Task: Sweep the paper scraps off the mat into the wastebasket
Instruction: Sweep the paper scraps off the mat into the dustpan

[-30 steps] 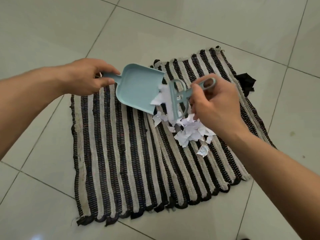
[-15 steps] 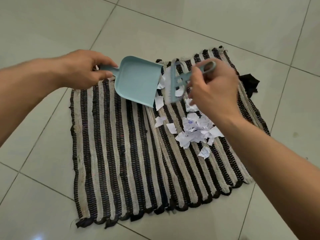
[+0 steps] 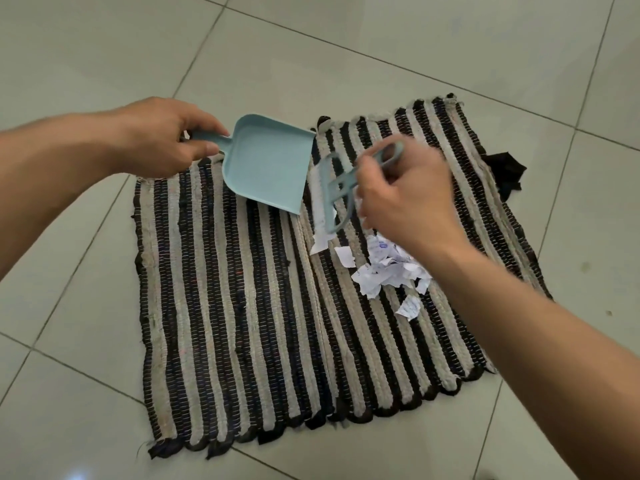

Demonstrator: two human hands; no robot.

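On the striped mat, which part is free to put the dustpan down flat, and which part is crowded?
The mat is bare left of the paper scraps and below the dustpan, down to its near edge. It is crowded on the right, where the right hand holds the brush above the scraps.

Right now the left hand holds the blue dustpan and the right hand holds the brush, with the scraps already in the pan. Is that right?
Not quite. The head view shows the dustpan empty; the paper scraps lie on the striped mat. The rest stands.
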